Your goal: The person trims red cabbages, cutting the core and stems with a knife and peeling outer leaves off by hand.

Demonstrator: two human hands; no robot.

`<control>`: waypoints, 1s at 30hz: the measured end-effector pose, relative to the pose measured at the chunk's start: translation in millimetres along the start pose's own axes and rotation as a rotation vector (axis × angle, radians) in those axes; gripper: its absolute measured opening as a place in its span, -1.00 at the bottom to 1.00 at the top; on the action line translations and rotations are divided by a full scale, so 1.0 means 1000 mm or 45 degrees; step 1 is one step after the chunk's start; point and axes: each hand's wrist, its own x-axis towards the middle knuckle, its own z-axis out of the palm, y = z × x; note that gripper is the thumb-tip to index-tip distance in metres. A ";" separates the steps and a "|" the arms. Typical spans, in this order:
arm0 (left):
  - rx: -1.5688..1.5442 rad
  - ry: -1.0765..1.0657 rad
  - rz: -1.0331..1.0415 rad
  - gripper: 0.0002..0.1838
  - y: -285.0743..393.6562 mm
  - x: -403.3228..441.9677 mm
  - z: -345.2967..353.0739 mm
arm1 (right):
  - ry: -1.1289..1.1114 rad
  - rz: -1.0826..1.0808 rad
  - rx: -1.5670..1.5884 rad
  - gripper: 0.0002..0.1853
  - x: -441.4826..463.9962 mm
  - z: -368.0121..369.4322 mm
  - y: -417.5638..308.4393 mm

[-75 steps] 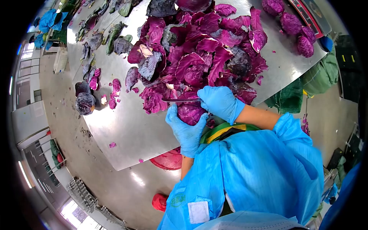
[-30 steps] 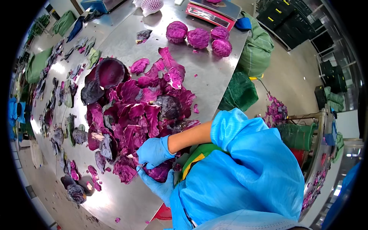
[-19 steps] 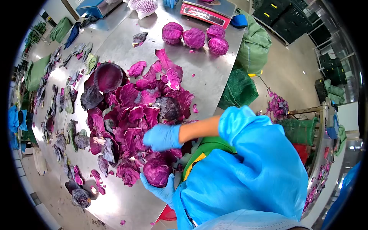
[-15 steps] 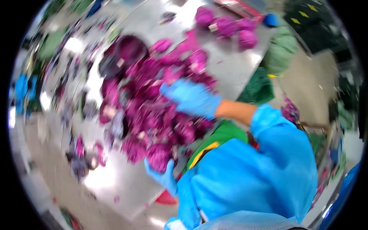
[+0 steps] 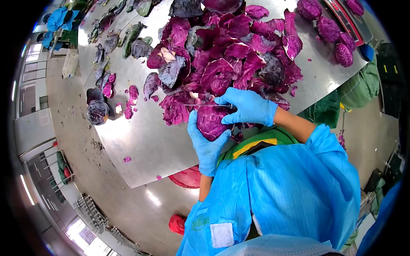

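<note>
A round red cabbage (image 5: pixel 210 123) is at the near edge of the metal table, with my left hand (image 5: pixel 206 145) in a blue glove wrapped round its lower left side. My right hand (image 5: pixel 247 106), gloved too, is closed on a thin knife (image 5: pixel 198 105). The blade points left across the top of the cabbage. Just beyond both hands lies a large heap of loose purple cabbage leaves (image 5: pixel 226 64).
Several cabbages (image 5: pixel 328 30) sit at the upper right beside a red scale (image 5: pixel 341 19). Dark leaves (image 5: pixel 128 40) and a dark cabbage (image 5: pixel 97 112) lie on the left of the metal table (image 5: pixel 141 145). Green sacks (image 5: pixel 358 87) stand past the right edge.
My right hand has come back from over the leaf heap to the cabbage, with the knife visible again. My left hand still holds the cabbage. The view has turned and sharpened.
</note>
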 end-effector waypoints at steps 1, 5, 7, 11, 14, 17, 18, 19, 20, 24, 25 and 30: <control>0.030 -0.002 0.009 0.17 0.001 0.001 0.000 | -0.024 -0.008 -0.052 -0.34 0.002 -0.004 -0.002; 0.078 0.001 -0.001 0.18 -0.002 0.001 0.002 | 0.004 -0.094 -0.345 -0.42 0.001 -0.004 -0.006; 0.131 0.010 0.034 0.17 -0.001 0.000 0.004 | 0.067 -0.142 -0.560 -0.49 -0.004 0.003 -0.011; 0.089 0.016 0.002 0.16 -0.002 -0.003 0.004 | 0.206 -0.253 -0.769 -0.69 -0.008 0.008 -0.008; 0.118 0.051 0.040 0.17 0.000 -0.011 0.001 | 0.305 -0.264 -0.785 -0.84 -0.008 -0.008 0.023; -0.086 0.150 -0.015 0.17 -0.007 -0.020 0.006 | 0.604 -0.222 -0.570 -0.73 -0.016 -0.027 0.031; -0.090 0.165 -0.017 0.17 -0.005 -0.020 0.007 | 0.620 -0.245 -0.439 -0.69 -0.016 -0.029 0.022; -0.089 0.174 -0.017 0.17 -0.004 -0.019 0.008 | 0.640 -0.263 -0.304 -0.65 -0.016 -0.028 0.013; -0.061 0.144 0.018 0.17 -0.006 -0.017 0.008 | 0.414 -0.217 -0.152 -0.53 -0.017 -0.021 0.003; 0.066 0.019 0.077 0.15 -0.005 -0.010 0.007 | 0.080 -0.216 0.048 -0.48 -0.001 0.002 -0.001; 0.078 0.013 0.073 0.15 -0.004 -0.008 0.006 | 0.037 -0.227 0.041 -0.47 0.005 0.000 0.003; 0.235 -0.010 0.130 0.17 -0.001 -0.002 0.004 | 0.020 -0.342 -0.693 -0.55 0.008 0.002 -0.006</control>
